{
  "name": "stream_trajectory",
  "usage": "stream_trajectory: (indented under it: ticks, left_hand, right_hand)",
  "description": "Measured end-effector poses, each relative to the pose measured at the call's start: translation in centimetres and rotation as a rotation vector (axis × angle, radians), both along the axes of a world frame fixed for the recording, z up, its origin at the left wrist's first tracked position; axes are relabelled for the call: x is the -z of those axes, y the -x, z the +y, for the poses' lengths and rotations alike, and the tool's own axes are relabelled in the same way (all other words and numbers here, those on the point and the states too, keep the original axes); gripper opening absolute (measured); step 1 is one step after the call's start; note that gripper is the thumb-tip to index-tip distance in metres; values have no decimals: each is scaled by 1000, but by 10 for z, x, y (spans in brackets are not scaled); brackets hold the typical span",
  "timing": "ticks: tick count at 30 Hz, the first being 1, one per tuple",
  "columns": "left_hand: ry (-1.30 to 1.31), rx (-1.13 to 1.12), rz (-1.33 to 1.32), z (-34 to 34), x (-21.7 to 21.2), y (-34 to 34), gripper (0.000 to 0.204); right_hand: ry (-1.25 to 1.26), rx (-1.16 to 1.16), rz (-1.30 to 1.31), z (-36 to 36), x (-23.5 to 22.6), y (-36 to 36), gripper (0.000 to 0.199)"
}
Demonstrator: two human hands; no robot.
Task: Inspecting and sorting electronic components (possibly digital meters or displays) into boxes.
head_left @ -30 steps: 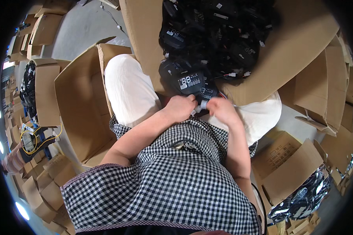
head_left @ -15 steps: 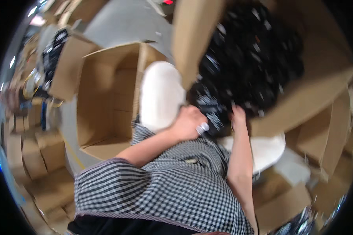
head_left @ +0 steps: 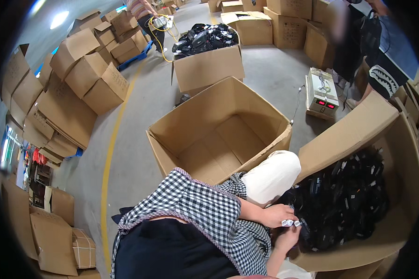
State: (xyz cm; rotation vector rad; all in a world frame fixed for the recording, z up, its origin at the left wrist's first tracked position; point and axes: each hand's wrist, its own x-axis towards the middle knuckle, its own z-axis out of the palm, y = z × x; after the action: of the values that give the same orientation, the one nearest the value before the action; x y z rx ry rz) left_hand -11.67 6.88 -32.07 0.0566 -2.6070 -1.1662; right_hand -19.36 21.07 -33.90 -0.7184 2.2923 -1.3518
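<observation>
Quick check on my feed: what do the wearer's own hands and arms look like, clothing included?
The left hand and right hand show no gloves. The forearms are bare where visible, without sleeves, cables or markings that I can make out. The wearer has a black-and-white checked garment over a dark top.

Bright, fairly even indoor light; overhead lamp (head_left: 59, 19) clipped to white, upper left. Soft shadow inside the empty carton (head_left: 223, 111). Heaped black devices (head_left: 340, 200) nearly swallow detail (pale glints excepted). Blurred patch, upper right. Fisheye bows yellow floor line (head_left: 108, 172); corners black.
</observation>
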Motion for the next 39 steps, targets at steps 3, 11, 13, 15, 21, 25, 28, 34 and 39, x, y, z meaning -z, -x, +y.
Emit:
stream_trajectory:
  ticks: [3,11,13,15,21,25,28,34,39]
  left_hand:
    - [-46,123,106,-2,8,3,31]
    - [-1,191,45,-45,22,5,24]
    - [-124,214,-145,-43,11,13,24]
    - [-58,164,-223,-39,10,13,23]
    - [80,189,-249,-33,5,7,24]
    - [301,343,-238,-36,-3,1,34]
    - [360,389,-272,-35,-4,-4,34]
    - [487,568,-298,-47,-5,-8,22]
    - [510,629,-350,-50,0,-11,18]
  right_hand:
    - [-159,-185,586,16,29,-8,29]
    - [-319,-376,360,-20,26,-20,22]
    - [-231,-307,276,-13,11,-15,15]
    - [-184,-253,161,4,5,-21,14]
    - [-13,252,-575,37,-27,-37,10]
    - [-200,160,99,29,-32,-42,14]
    - [-379,-80,15,28,-29,-44,17]
    - [-246,-252,-418,20,-4,-34,22]
    - [-237,-303,-460,20,5,-36,21]
